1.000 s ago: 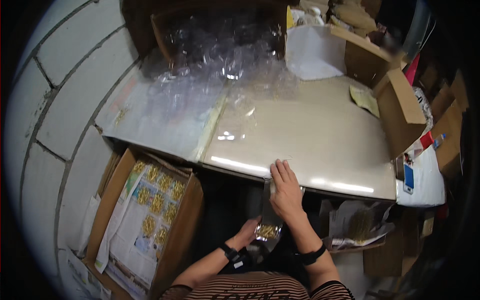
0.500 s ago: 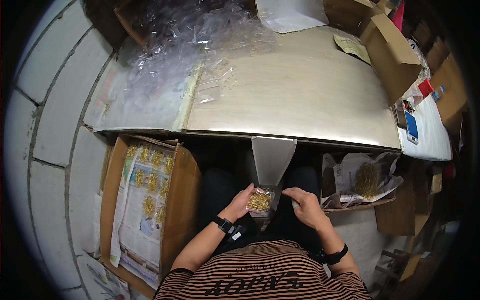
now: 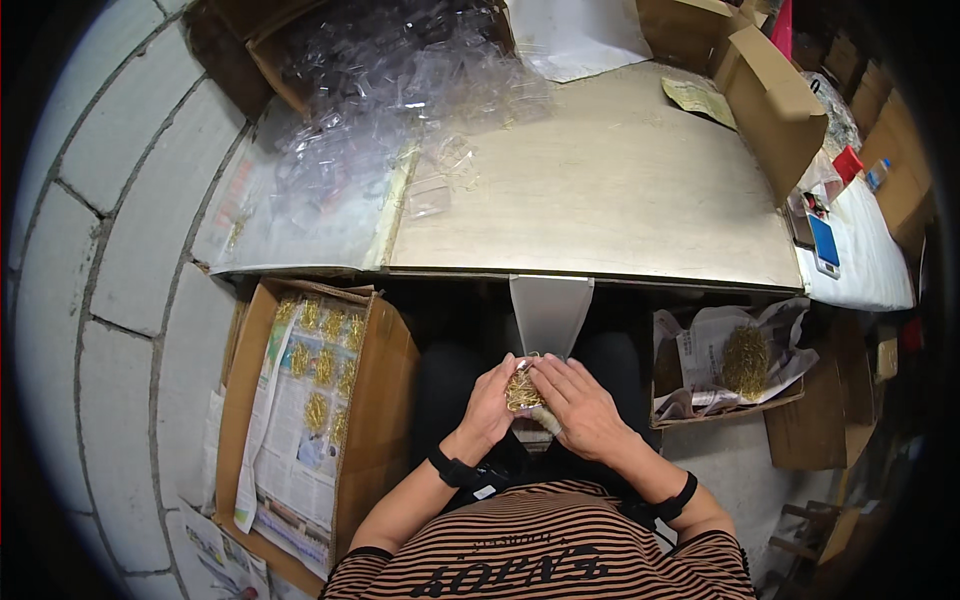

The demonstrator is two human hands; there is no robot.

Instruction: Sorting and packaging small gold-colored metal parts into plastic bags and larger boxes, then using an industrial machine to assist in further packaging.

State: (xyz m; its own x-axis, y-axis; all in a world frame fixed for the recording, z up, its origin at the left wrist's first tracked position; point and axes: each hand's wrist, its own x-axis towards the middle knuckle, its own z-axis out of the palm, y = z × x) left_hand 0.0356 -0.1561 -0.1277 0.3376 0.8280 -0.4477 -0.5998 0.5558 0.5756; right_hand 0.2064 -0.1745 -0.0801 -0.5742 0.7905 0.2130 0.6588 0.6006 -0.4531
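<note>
In front of my lap, a small clear plastic box (image 3: 524,388) full of thin gold-coloured metal pieces is held between my hands. My left hand (image 3: 490,405) grips its left side, thumb along the edge. My right hand (image 3: 582,408) is against its right side, the fingers laid close together over the top edge. The fingers cover part of the box, and whether a lid is on it cannot be made out. To the left, a cardboard carton (image 3: 385,400) lined with newspaper holds several similar gold-filled packs (image 3: 323,366).
Ahead stands a worktable (image 3: 600,190) with a heap of clear plastic boxes (image 3: 390,110) at its far left. A paper-lined tray (image 3: 690,408) at right holds a gold pile (image 3: 745,362). A blue-screened device (image 3: 824,243) lies at the table's right. A pale chute (image 3: 551,310) slopes toward my lap.
My right hand has moved left onto the box, from a spot apart from it. The box has tilted in my left hand. The whole view has shifted slightly.
</note>
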